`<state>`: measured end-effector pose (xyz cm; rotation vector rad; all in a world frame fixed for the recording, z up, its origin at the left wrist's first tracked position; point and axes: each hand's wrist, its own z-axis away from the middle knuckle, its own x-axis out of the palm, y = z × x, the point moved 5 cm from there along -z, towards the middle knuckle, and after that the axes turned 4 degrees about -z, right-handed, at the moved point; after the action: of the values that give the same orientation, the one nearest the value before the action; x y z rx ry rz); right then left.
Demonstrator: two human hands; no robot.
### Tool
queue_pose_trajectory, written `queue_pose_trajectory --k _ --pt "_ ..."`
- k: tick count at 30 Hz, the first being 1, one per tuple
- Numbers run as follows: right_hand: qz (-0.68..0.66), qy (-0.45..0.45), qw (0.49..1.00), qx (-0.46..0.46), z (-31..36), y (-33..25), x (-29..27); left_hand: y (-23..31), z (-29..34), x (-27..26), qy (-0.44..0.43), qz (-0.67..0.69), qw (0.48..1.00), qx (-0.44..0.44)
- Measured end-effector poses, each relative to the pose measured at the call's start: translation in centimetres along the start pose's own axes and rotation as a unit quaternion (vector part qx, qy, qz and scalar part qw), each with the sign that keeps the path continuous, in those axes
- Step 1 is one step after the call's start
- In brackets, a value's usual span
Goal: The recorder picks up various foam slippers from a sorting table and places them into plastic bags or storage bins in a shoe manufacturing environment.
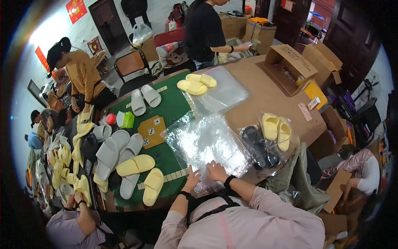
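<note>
Clear plastic bags (207,139) lie in a glossy pile in front of me. My right hand (217,172) is on their near edge, fingers bent and closed on the film. Just left of it, my left hand (192,180) is at the bags' near left corner, its fingers apart and holding nothing. Nearest to my left hand is a yellow slipper (153,187), with another yellow slipper (135,165) lying across grey slippers (129,186). On the right, a pair of yellow slippers (277,129) rests in clear film beside dark slippers (256,143).
More clear bags (224,89) lie farther back beneath yellow slippers (197,84). Grey slippers (146,100) stand on the green mat (166,155). An open carton (286,68) is at the far right. Co-workers are around the table; one person's hand (78,198) touches yellow slippers at lower left.
</note>
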<state>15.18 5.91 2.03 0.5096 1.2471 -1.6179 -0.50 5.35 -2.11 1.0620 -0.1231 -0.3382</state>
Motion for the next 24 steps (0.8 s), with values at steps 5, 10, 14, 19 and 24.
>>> queue_pose_trajectory --k 5,10,14,19,24 --pt "-0.133 0.015 0.985 -0.113 -1.4 -1.8 -0.4 0.7 0.5 -1.4 0.044 0.047 0.997 -0.031" --pt "-0.059 -0.06 0.984 -0.154 -1.9 -2.5 1.3 2.5 3.9 -9.8 0.329 -0.41 0.85 -0.037" --pt "-0.027 -0.023 0.993 -0.117 -2.1 -1.4 1.2 7.5 10.1 -15.6 0.585 -0.401 0.692 -0.134" --pt "0.063 -0.028 0.991 -0.112 -2.2 -5.5 1.9 -4.6 12.8 -23.8 0.579 -0.033 0.801 -0.148" --pt "0.065 -0.02 0.997 -0.033 -2.0 -1.6 2.3 0.6 6.6 -22.2 0.42 -0.002 0.907 0.007"
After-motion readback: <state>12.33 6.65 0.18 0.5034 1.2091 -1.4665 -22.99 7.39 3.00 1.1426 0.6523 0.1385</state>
